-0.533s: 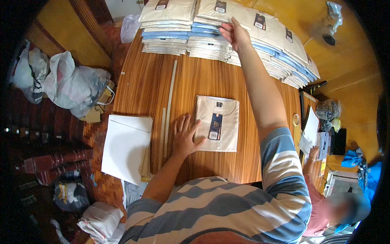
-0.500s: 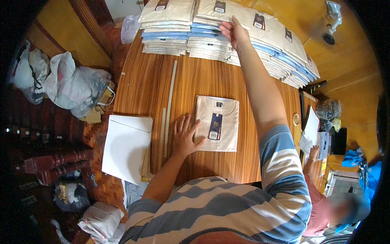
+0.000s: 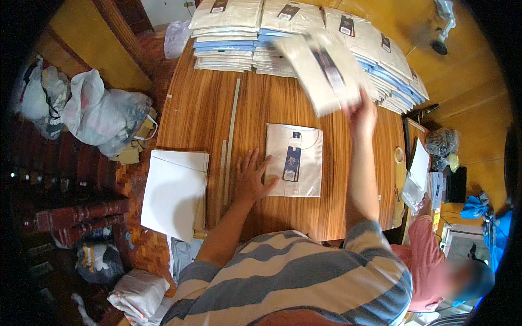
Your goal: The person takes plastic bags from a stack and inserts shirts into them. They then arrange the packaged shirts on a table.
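Observation:
My right hand [image 3: 361,115] grips the near edge of a packaged folded shirt [image 3: 304,61], cream with a dark tag, blurred by motion. It hangs tilted in front of the far stacks and partly hides them. Another cream folded shirt [image 3: 310,157] in clear plastic lies flat on the wooden table, its dark tag facing up. Spread fingers of my left hand [image 3: 253,182] rest on the table at that shirt's left edge, the thumb close to its lower left side.
Stacks of packaged shirts [image 3: 226,17], cream and light blue, line the table's far edge. White sheets [image 3: 175,190] lie at the near left. A tape roll [image 3: 399,155] sits at the right edge. Plastic bags [image 3: 103,117] stand left. Another person [image 3: 421,261] is at the lower right.
My right hand has come back from the far stacks toward me, now with a packaged shirt in it. The left hand stays beside the shirt on the table.

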`<state>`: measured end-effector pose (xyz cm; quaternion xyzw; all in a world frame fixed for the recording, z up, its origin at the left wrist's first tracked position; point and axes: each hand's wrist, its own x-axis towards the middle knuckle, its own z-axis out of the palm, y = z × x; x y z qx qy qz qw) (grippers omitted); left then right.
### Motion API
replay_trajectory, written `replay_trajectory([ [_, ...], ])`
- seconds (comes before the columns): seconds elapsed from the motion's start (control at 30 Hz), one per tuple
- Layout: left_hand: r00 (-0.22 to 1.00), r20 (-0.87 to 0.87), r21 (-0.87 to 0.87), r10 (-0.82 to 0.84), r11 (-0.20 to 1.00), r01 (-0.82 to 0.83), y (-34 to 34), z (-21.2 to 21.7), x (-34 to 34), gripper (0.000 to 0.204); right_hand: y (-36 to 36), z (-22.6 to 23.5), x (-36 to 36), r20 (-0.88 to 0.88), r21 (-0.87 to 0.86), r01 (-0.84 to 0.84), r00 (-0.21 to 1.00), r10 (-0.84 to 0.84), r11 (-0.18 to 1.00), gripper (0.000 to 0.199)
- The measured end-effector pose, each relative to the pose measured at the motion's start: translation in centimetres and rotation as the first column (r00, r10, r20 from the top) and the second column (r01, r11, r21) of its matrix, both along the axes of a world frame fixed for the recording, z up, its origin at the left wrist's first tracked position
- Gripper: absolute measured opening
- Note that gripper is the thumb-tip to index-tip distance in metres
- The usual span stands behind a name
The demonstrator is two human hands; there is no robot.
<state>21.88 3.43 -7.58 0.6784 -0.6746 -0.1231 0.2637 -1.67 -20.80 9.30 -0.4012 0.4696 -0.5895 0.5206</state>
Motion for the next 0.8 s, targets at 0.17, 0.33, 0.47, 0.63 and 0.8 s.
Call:
replay_trajectory([
  [0.17,1.000,0.007,-0.059,-0.002,0.998,0.003,-0.1,-0.7,-0.3,0.076,20.9,-11.7,-9.5,-0.007,0.251,0.127,0.992,-0.129,0.960,0.044],
  [0.33,0.999,0.026,-0.038,-0.023,0.999,0.024,-0.3,-0.7,-0.3,0.077,29.7,-18.4,-13.0,-0.158,0.528,0.070,0.987,0.018,0.846,0.056],
  [0.47,0.999,0.007,-0.059,-0.044,0.997,0.044,-0.4,-1.3,-0.6,0.072,27.0,-17.7,-13.1,-0.131,0.564,-0.025,0.984,0.119,0.825,0.053],
  [0.63,0.986,0.043,-0.057,-0.162,0.985,0.164,-1.7,1.5,-5.7,0.064,24.4,-17.1,-14.1,-0.068,0.683,-0.118,0.972,0.224,0.720,0.050],
  [0.8,0.868,0.087,0.073,-0.489,0.872,0.484,-2.0,3.0,-13.9,0.077,22.4,-17.7,-16.4,-0.138,0.738,-0.270,0.837,0.529,0.619,0.053],
])
